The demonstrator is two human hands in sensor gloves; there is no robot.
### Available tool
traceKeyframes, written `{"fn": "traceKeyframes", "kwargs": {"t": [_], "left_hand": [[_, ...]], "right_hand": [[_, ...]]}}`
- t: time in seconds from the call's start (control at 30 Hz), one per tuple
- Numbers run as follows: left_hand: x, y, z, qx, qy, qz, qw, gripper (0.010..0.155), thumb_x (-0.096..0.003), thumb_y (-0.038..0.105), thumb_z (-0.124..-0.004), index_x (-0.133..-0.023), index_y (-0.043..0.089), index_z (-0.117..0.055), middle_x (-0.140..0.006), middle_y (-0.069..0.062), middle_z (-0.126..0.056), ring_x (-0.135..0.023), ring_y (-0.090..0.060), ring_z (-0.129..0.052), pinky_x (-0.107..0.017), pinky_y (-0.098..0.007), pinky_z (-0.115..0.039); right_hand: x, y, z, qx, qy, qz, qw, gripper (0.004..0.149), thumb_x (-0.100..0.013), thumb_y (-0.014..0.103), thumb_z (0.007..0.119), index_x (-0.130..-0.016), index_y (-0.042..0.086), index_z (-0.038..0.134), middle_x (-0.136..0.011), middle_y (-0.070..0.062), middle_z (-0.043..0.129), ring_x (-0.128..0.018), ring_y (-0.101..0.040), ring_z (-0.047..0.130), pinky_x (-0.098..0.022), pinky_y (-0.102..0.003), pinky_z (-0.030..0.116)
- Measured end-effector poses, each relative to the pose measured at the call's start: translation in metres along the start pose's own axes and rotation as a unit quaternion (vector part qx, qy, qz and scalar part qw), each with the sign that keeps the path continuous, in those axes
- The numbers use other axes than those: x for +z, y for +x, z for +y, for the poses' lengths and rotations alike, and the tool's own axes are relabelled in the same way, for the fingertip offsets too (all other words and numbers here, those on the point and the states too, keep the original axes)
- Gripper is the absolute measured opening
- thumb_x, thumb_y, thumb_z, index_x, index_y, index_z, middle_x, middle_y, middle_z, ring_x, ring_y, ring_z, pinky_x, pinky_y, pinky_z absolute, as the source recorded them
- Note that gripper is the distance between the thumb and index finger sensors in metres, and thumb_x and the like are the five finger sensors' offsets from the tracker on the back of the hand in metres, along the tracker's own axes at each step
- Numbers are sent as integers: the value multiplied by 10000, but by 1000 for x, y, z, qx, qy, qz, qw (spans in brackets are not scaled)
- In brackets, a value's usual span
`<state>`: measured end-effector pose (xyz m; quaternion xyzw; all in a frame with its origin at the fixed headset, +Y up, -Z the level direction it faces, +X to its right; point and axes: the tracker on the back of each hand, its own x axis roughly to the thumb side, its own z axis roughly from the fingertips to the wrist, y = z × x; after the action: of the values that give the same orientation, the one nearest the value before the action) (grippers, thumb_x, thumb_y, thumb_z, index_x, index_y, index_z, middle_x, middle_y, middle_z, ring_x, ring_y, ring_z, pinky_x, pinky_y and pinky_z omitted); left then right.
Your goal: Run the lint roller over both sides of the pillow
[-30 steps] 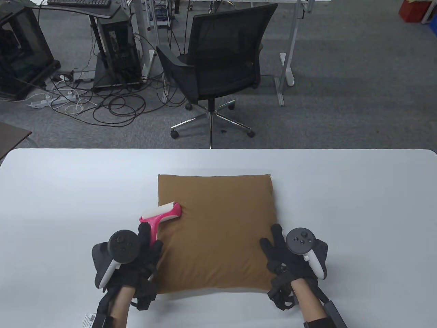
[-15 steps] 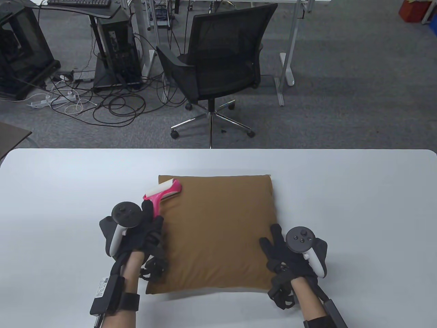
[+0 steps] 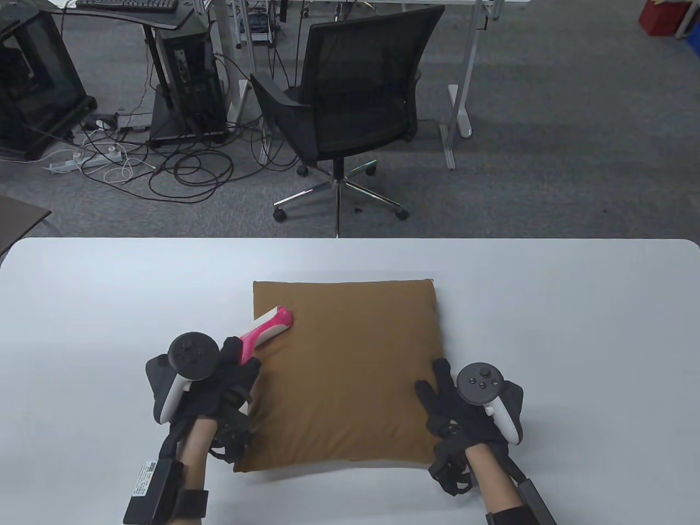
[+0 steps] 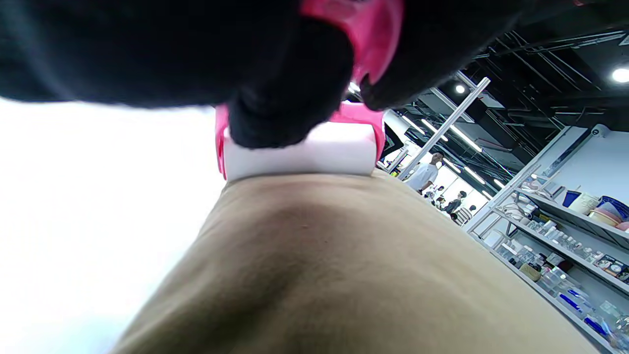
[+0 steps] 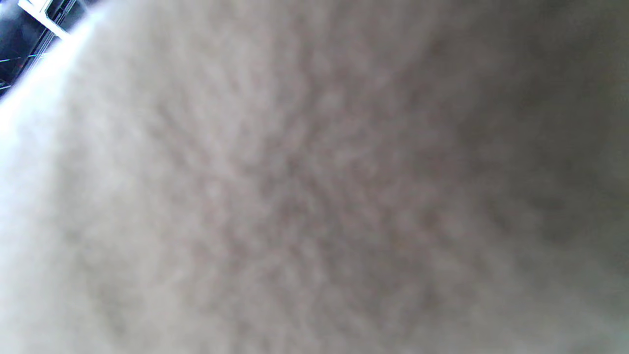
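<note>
A brown pillow lies flat on the white table, midway along its near edge. The left hand, in a black sensor glove, grips the pink handle of a lint roller, fingers curled round it; the roller's white drum presses on the pillow's top near its far-left corner, as the left wrist view shows. The right hand rests on the pillow's near-right corner with fingers spread and fairly straight, holding nothing. The right wrist view is filled with blurred fabric. A black office chair stands beyond the table's far edge.
</note>
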<state>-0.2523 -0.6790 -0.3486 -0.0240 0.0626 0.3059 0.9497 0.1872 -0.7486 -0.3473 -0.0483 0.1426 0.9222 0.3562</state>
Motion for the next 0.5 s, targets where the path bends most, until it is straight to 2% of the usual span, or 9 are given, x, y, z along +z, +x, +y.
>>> {"fn": "traceKeyframes", "kwargs": {"t": [0.2, 0.5], "left_hand": [[22, -7, 7, 9, -15, -10, 1000, 680, -475, 468, -855, -958, 26, -671, -285, -11, -1071, 43, -151, -968, -194, -488, -892], [58, -12, 13, -24, -58, -38, 997, 662, -473, 479, -851, -939, 30, -708, -237, 11, -1064, 78, -134, -947, -165, -473, -896]], "right_hand": [[1, 0, 1, 3, 1, 0, 1000, 710, -601, 569, 501, -1137, 211, 205, -1013, -386, 664, -704, -487, 887, -471, -623, 742], [3, 0, 2, 7, 2, -1, 1000, 705, -604, 567, 497, -1134, 212, 195, -1023, -388, 648, -714, -497, 878, -476, -627, 737]]}}
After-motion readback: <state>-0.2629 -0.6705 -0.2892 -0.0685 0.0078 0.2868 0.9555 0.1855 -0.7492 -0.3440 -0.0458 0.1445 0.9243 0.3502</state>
